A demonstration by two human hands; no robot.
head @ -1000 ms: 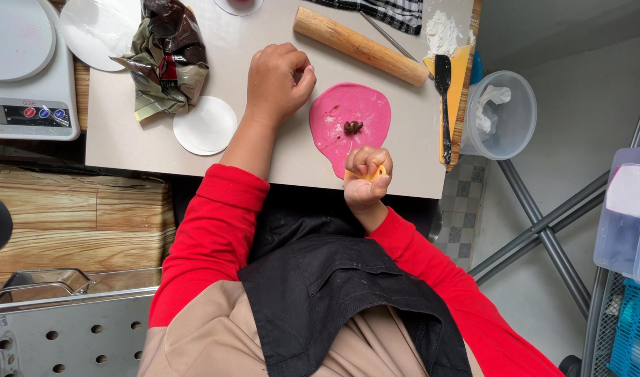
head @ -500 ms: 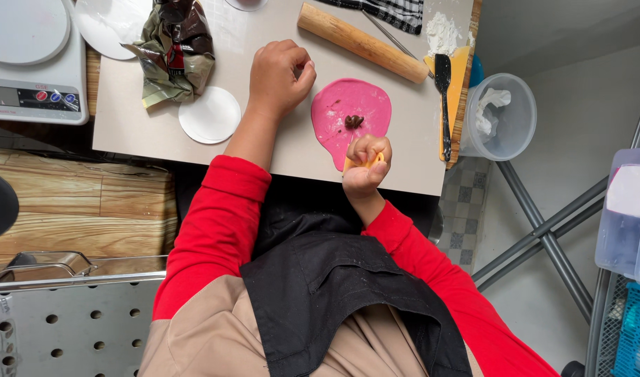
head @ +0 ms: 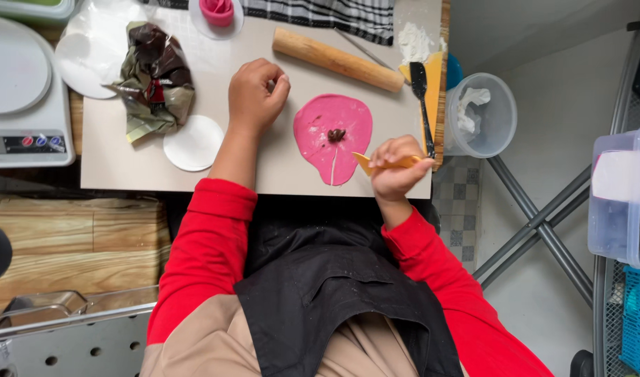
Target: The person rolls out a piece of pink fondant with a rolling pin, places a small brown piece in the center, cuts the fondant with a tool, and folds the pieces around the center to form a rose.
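Observation:
A flat pink dough sheet (head: pixel 334 132) lies on the pale work board (head: pixel 124 164), with a small dark lump of filling at its middle and a thin straight cut running from there to its near edge. My right hand (head: pixel 395 167) grips a small yellow scraper (head: pixel 367 163), its blade touching the dough's near right edge. My left hand (head: pixel 256 92) rests as a closed fist on the board just left of the dough, holding nothing that I can see.
A wooden rolling pin (head: pixel 337 59) lies beyond the dough. A crumpled wrapper (head: pixel 154 80), white paper discs (head: pixel 193 143), a pink cup (head: pixel 217 10), a black spatula (head: pixel 422 98), a scale (head: pixel 23 91) and a clear tub (head: pixel 482 115) surround it. Plastic bins (head: pixel 622 202) stand right.
My right hand moved from the dough's near edge out to the right with the scraper. A straight cut now shows in the dough. The left fist stayed put.

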